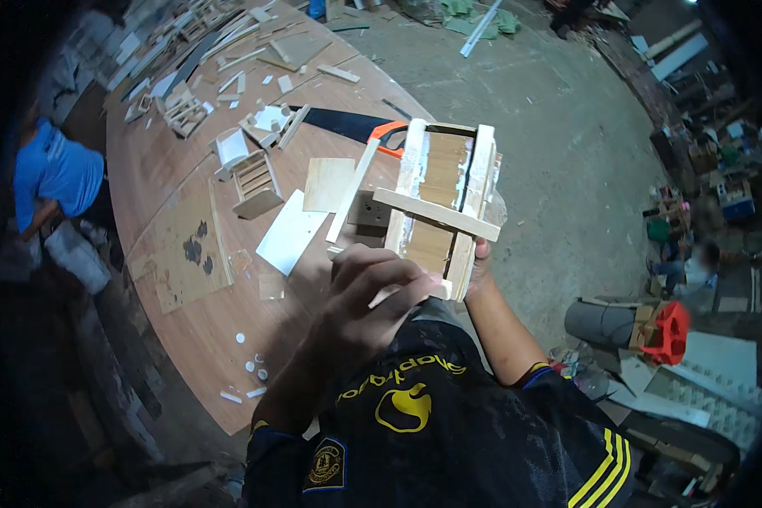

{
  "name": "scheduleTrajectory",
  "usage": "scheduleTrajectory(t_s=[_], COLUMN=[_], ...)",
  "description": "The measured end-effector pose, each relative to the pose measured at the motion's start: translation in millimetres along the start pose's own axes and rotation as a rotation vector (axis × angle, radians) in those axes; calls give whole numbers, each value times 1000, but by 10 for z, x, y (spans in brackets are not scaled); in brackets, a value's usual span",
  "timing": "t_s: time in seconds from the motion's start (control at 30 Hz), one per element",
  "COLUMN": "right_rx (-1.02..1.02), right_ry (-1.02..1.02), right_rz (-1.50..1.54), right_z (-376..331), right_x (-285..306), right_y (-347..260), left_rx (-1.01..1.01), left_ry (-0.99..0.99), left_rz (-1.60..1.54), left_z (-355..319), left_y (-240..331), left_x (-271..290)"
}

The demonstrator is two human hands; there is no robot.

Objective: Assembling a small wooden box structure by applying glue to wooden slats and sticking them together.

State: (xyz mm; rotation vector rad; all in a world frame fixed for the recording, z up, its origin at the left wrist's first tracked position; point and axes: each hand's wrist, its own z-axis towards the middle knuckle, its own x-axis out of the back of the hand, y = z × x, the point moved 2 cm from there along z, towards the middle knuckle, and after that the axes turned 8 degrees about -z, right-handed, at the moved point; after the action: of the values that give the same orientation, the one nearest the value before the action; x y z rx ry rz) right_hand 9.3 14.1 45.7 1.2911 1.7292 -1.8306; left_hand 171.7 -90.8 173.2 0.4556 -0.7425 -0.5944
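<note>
Currently holding small wooden frame (pixel 438 199) up over table (pixel 203 313) edge: pale slats, one crossbar, brown panel inside. Right hand (pixel 480 264) gripping its lower edge; left hand (pixel 368 296) curled closed against near corner.

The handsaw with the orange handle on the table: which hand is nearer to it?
Right. The right hand grips the small wooden frame, just below the handsaw. The left hand holds the frame's lower end, farther from the saw.
</note>
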Motion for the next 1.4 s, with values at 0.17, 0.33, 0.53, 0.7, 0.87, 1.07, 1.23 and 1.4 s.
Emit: scheduleTrajectory(t_s=[0.17,0.33,0.53,0.7,0.87,1.07,1.23,1.4], right_rx=[39,142,76,90,42,69,94,120], right_ry=[-110,-93,-104,-129,-180,-187,-196,-200], right_rz=[106,92,93,176,224,196,176,163], right_z=[10,-13,-71,-44,71,97,37,-45], right_x=[-156,-161,-12,78,87,29,-15,-65], right_y=[-58,-105,-73,-12,136,112,82,79], left_rx=[-137,-147,-147,-146,-156,-137,-139,-61], left_ry=[-80,-95,-108,-111,-77,-131,-131,-54], left_rz=[50,65,47,7,-45,-6,4,-35], left_z=[53,71,66,96,113,111,110,177], left_y=[-19,19,-21,31,73,34,7,84], left_x=[-259,-348,-384,-415,-503,-531,-539,-378])
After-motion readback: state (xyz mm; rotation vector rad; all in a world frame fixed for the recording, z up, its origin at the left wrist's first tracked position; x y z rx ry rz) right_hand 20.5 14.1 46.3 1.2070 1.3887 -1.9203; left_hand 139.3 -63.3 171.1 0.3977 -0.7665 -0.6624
